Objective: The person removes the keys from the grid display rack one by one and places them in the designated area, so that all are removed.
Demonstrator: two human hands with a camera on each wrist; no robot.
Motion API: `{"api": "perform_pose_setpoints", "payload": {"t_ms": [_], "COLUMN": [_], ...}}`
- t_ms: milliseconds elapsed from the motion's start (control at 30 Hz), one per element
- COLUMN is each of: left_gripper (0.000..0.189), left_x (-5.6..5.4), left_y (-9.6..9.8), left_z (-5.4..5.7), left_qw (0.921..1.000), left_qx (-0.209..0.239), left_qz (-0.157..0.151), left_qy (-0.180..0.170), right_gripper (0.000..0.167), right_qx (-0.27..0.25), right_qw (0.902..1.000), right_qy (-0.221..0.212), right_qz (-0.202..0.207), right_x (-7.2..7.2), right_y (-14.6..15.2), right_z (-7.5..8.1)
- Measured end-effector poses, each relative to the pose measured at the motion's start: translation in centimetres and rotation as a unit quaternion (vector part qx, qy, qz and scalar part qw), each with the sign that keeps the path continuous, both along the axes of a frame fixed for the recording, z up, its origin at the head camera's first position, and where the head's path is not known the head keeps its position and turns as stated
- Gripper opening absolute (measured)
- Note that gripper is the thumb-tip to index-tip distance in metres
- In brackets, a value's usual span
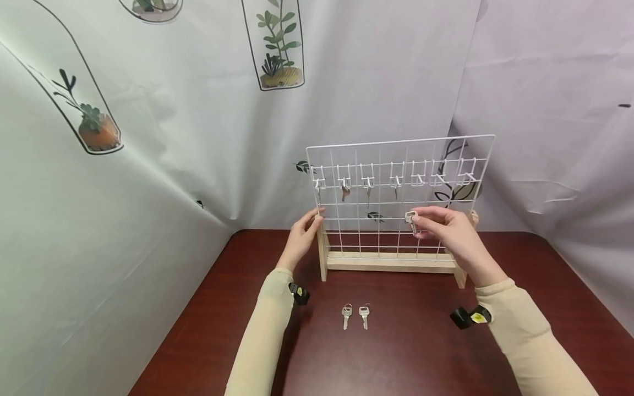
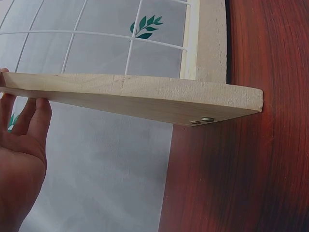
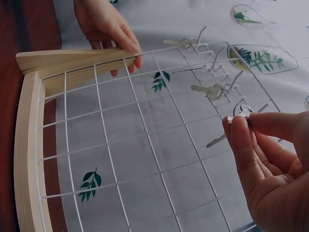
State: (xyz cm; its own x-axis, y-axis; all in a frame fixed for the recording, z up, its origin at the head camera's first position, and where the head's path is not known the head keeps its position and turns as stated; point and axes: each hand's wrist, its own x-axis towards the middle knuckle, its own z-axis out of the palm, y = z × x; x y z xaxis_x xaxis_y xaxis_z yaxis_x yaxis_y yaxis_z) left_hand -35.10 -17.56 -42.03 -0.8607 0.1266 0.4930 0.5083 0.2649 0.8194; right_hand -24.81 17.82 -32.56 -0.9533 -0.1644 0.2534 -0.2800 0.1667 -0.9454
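Note:
A white wire grid rack (image 1: 378, 233) stands upright on a wooden base (image 1: 391, 264). My left hand (image 1: 303, 234) grips the rack's left wooden upright (image 1: 323, 250), the thumb in front and fingers behind it in the right wrist view. Before the grid, my right hand (image 1: 453, 231) pinches a silver key (image 1: 410, 217) between thumb and fingertips; its ring (image 3: 243, 109) shows in the right wrist view. Several keys (image 1: 345, 192) hang from the hooks on the left side. Two more keys with rings, a left one (image 1: 346, 316) and a right one (image 1: 364, 316), lie on the table.
More white hooks (image 1: 438, 180) line the grid's upper right. The dark red table (image 1: 406, 346) reaches back to a white curtain (image 1: 386, 71) printed with plants, which hangs behind and beside the rack. Screws (image 2: 207, 119) show low on the left upright.

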Motion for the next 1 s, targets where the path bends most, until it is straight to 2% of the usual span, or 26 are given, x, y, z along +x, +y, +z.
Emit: {"api": "perform_pose_setpoints", "payload": {"t_ms": [300,600,867,1000], "left_gripper": [0.039,0.036,0.035,0.036], "left_x": [-0.1,-0.2,-0.1,0.3], "left_y": [0.0,-0.1,0.0,0.1], "left_z": [0.0,-0.1,-0.1,0.3], "left_qw": [1.0000,1.0000,0.9998,0.9998], "left_qx": [-0.008,-0.005,-0.013,-0.012], "left_qz": [0.004,0.007,0.017,0.012], "left_qy": [-0.001,0.000,-0.003,-0.007], "right_gripper": [0.041,0.039,0.037,0.037], "right_qx": [0.014,0.062,0.039,0.051], "right_qw": [0.9999,0.9979,0.9992,0.9987], "right_qy": [0.001,0.001,-0.005,-0.008], "right_qz": [0.001,-0.017,-0.005,-0.003], "right_x": [0.3,0.6,0.9,1.1], "right_y": [0.2,0.4,0.1,0.1], "right_z": [-0.4,-0.9,-1.9,-2.3]}}
